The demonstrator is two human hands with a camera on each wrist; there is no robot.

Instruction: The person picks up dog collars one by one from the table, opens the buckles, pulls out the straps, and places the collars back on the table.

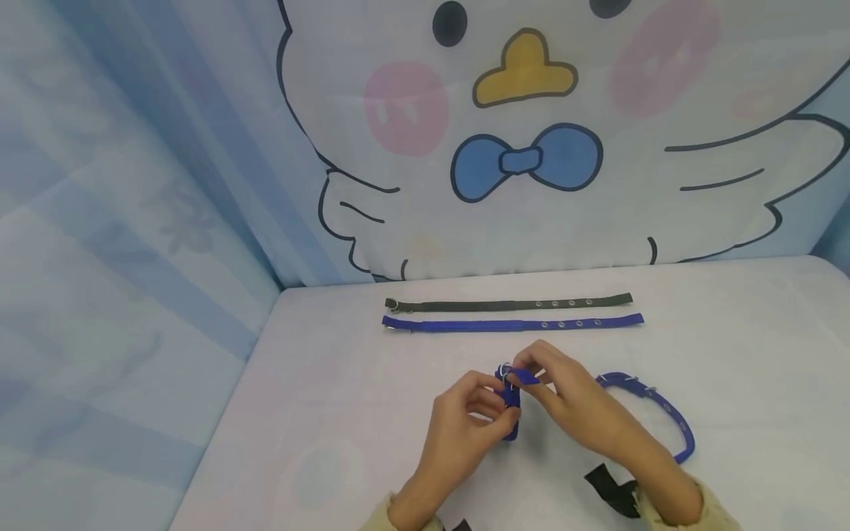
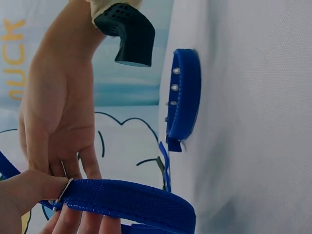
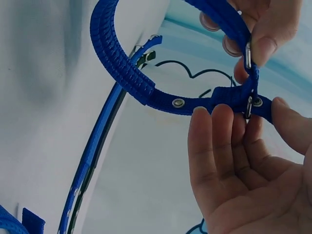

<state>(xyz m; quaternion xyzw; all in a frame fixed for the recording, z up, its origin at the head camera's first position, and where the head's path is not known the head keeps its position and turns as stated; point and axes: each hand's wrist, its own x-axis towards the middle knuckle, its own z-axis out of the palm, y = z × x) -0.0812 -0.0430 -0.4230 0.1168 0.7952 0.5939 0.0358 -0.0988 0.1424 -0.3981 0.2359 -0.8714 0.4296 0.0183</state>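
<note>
Soft, fairly even light brightened the head view, where a faint shadow lay on the white tabletop [image 1: 319, 361] below the grip on the blue collar [image 1: 511, 397]. Both wrist views looked dimmer, with blurry-edged grey shadows across the tabletop beyond the grip; in the right one, the metal buckle [image 3: 248, 56] at the grip glinted.

The collar [image 3: 109, 58] looks like matt woven webbing, ribbed and rough; its buckle [image 3: 248, 54] and eyelet [image 3: 179, 103] are shiny metal. Right of the collar, the loop [image 2: 188, 97] is similar webbing. Beyond the collar, the green strap [image 1: 478, 305] and blue strap [image 1: 478, 325] look dull. Beneath it lies matt cloth [image 1: 319, 383].
</note>
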